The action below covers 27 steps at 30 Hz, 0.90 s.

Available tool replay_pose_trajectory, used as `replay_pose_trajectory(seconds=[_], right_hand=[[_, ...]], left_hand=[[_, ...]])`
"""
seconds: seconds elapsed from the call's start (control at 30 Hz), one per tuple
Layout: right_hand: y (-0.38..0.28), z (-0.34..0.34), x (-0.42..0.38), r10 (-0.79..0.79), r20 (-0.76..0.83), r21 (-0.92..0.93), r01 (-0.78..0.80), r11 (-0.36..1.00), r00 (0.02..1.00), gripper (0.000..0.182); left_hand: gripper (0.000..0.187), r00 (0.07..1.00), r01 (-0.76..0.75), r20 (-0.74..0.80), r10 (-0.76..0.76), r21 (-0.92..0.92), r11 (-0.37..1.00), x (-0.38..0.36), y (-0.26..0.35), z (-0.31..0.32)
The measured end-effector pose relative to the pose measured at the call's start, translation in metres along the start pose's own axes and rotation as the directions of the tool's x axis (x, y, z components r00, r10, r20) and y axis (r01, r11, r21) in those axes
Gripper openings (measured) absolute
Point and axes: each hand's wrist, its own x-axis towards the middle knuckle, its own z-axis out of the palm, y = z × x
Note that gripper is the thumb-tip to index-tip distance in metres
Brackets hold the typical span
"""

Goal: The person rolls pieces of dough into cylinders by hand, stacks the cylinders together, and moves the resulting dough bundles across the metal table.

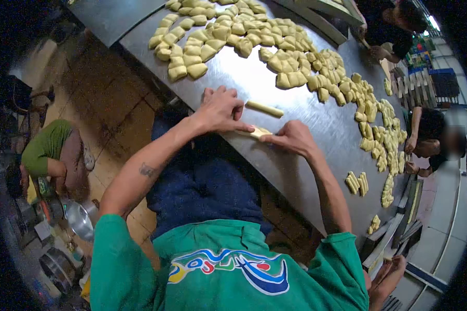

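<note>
Dough [259,133] lay pretty much lengthwise between left hand [220,110] and right hand [291,139], thumbs on it, fingers half-curled; couldn't tell if either gripped.

a metal bowl [79,222] is near a bent-over person [47,146]

two own hands [220,110] [294,139], two dough strips [265,108] [259,132] at them

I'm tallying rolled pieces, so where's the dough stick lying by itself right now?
In the head view, the dough stick lies slightly above centre on the metal table, just right of the left hand and beyond the dough piece it touches.
</note>
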Motion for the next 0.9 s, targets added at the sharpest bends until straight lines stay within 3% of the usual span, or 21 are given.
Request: replay_pose_trajectory(seconds=[0.03,0.07,0.1,0.17,0.23,0.3,0.37,0.43,0.47,0.5,0.57,0.7,0.9], right_hand=[[-0.008,-0.001,-0.002,-0.072,-0.050,-0.110,0.066,0.992,0.996,0.086],[-0.013,-0.004,0.004,-0.048,-0.044,-0.134,0.041,0.990,0.998,0.088],[-0.018,-0.002,0.008,-0.060,-0.123,-0.121,0.045,0.992,0.991,0.089],[-0.025,-0.007,0.012,0.051,-0.077,-0.085,-0.058,0.995,0.996,0.091],[-0.026,0.001,0.003,0.023,-0.147,-0.069,-0.034,0.997,0.989,0.083],[-0.023,0.006,-0.004,0.083,-0.077,-0.004,-0.084,0.996,0.994,0.081],[-0.011,0.008,-0.009,0.117,-0.069,0.076,-0.112,0.991,0.991,0.079],[-0.005,0.002,-0.005,0.116,0.002,0.026,-0.116,0.993,0.993,0.085],[0.002,0.003,-0.003,0.071,-0.012,0.106,-0.069,0.992,0.997,0.084],[0.000,0.001,-0.002,0.067,-0.008,0.101,-0.066,0.993,0.998,0.084],[-0.003,0.003,-0.003,-0.009,-0.066,-0.111,0.001,0.994,0.998,0.085],[-0.011,-0.002,0.008,-0.016,-0.185,-0.074,0.002,0.997,0.983,0.084],[-0.018,-0.006,0.014,0.042,-0.126,-0.058,-0.050,0.997,0.991,0.086]], left_hand=[[0.059,1.000,-0.015,0.012,0.015,0.035,0.999,0.001,0.001,0.004],[0.064,1.000,0.009,-0.002,-0.009,0.058,0.998,0.007,0.001,0.007],[0.064,1.000,0.003,0.012,-0.004,0.058,0.998,0.008,0.008,0.004],[0.060,0.977,0.147,0.135,-0.165,0.135,0.980,0.014,0.026,-0.012],[0.057,0.983,0.135,0.105,-0.151,0.147,0.980,0.006,0.027,0.001],[0.051,0.976,0.047,-0.219,-0.003,0.196,0.979,-0.010,0.019,0.020],[0.046,0.982,0.070,-0.184,-0.033,0.195,0.978,-0.019,0.012,0.013],[0.047,0.988,-0.063,-0.140,0.072,0.070,0.996,-0.014,0.001,0.004],[0.047,0.998,-0.034,-0.051,0.038,0.080,0.996,-0.010,-0.004,0.003],[0.047,0.998,-0.027,-0.055,0.032,0.077,0.997,-0.009,-0.003,0.000],[0.048,0.996,-0.063,-0.048,0.069,0.118,0.991,-0.010,-0.001,0.000],[0.049,0.993,-0.074,-0.085,0.084,0.118,0.990,0.000,-0.008,0.005],[0.053,1.000,-0.015,0.000,0.015,0.030,0.999,0.003,-0.007,0.000]])
